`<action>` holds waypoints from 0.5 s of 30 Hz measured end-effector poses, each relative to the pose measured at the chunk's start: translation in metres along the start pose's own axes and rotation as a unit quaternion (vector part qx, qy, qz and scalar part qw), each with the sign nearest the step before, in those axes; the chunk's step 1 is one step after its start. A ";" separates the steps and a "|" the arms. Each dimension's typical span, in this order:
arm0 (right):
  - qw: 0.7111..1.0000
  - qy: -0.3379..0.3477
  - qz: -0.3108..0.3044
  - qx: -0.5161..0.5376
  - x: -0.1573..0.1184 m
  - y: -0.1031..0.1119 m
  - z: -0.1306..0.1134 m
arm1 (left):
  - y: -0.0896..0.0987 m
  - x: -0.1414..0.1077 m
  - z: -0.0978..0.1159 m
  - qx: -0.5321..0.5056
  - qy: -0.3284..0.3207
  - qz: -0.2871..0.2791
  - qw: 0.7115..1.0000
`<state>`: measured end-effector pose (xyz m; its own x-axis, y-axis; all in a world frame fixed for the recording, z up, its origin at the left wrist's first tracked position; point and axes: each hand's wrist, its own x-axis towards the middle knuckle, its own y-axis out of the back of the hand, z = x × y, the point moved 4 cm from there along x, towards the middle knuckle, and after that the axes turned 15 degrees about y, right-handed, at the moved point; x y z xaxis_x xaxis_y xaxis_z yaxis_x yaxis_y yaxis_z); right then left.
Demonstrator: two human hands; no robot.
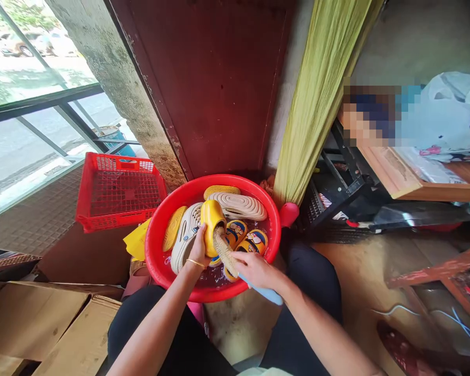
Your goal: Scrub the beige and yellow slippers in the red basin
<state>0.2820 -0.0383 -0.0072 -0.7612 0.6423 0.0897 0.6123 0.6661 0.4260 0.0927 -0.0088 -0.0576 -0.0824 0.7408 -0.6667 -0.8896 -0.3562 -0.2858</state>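
My left hand (198, 250) grips a yellow clog (211, 219) and holds it up over a red basin (154, 250). In my right hand (254, 269) is a scrub brush (268, 295) with a light blue handle, its pale bristles reaching into the clog's opening. Water fills the basin around several pieces of footwear. A white clog (184, 240) leans at the left, beside a yellow sole (175, 228). At the back lies a white shoe, sole up (241, 205). Yellow slippers with dark blue printed straps (254, 239) sit at the right, partly hidden by the brush.
A red plastic crate (121, 190) stands behind the basin on the left, with cardboard boxes (35, 324) nearer me. Beyond the basin are a dark red door (215, 89) and a yellow-green curtain (317, 94). A wooden table (407, 183) bearing a plastic bag is at right.
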 end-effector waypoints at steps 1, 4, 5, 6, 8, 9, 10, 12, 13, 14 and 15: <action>1.000 -0.007 0.017 -0.015 0.010 0.000 0.004 | -0.004 0.000 -0.004 -0.041 0.015 -0.009 0.999; 0.996 -0.030 0.066 -0.046 0.044 0.004 0.014 | -0.012 0.001 -0.013 -0.066 0.007 -0.006 0.998; 0.995 -0.048 0.077 -0.043 0.055 0.005 0.018 | -0.014 0.002 -0.016 -0.063 0.003 -0.006 0.998; 0.993 -0.066 0.085 -0.037 0.066 0.006 0.021 | -0.015 0.004 -0.017 -0.060 -0.002 -0.005 0.998; 0.991 -0.090 0.097 -0.027 0.082 0.006 0.025 | -0.014 0.008 -0.018 -0.056 -0.013 0.000 0.998; 0.990 -0.090 0.104 -0.028 0.087 0.006 0.026 | -0.012 0.010 -0.017 -0.056 -0.018 0.005 0.998; 0.991 -0.082 0.104 -0.029 0.091 0.007 0.027 | -0.010 0.012 -0.016 -0.057 -0.022 0.011 0.998; 0.995 -0.061 0.075 -0.019 0.093 0.007 0.030 | -0.006 0.017 -0.013 -0.060 -0.021 0.012 0.998; 0.997 -0.054 0.048 -0.008 0.091 0.008 0.031 | -0.005 0.019 -0.012 -0.063 -0.016 0.009 0.998; 0.999 -0.047 0.016 0.001 0.088 0.009 0.032 | -0.004 0.021 -0.011 -0.067 -0.010 0.003 0.998; 0.999 -0.041 -0.015 0.002 0.083 0.011 0.033 | -0.003 0.023 -0.010 -0.072 -0.003 -0.004 0.997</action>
<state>0.2327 0.0346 -0.0248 -0.7590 0.6511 0.0021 0.5907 0.6872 0.4229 0.0981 0.0037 -0.0787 -0.0784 0.7474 -0.6597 -0.8163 -0.4280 -0.3879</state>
